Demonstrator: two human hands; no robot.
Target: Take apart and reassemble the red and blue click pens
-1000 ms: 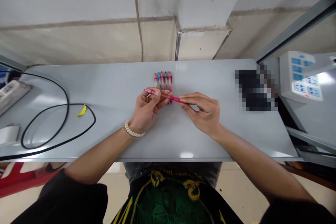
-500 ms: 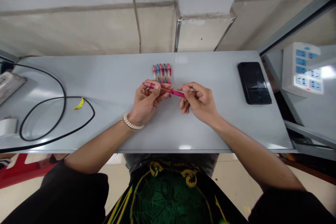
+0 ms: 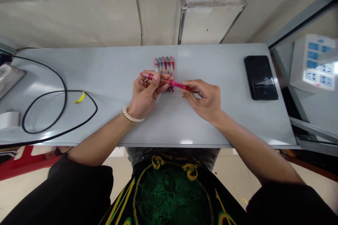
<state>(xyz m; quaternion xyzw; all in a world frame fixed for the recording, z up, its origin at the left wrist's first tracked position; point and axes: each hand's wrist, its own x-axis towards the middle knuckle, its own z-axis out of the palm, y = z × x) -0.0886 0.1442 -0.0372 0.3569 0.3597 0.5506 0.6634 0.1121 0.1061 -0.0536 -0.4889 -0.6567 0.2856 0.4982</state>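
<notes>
A red pen (image 3: 176,84) is held level between my two hands, above the table. My left hand (image 3: 146,90) grips its clear barrel between thumb and fingers, with the pointed end sticking out to the left. At the other end, the fingertips of my right hand (image 3: 203,96) pinch the dark pink part. Just behind the hands, several pens (image 3: 164,64) lie side by side on the grey table (image 3: 118,63); most have red parts, one is blue and one dark. The left hand and the held pen partly cover that row.
A black phone (image 3: 261,77) lies at the right. A looped black cable (image 3: 66,95) with a yellow tag (image 3: 80,98) runs over the left side, near a white adapter (image 3: 10,119). Beyond the right edge is a white power strip (image 3: 311,63). A wall stands behind the table.
My right fingers have shifted on the pen's right end, thumb now lower and fingers more closed round it. The whole view has moved slightly.
</notes>
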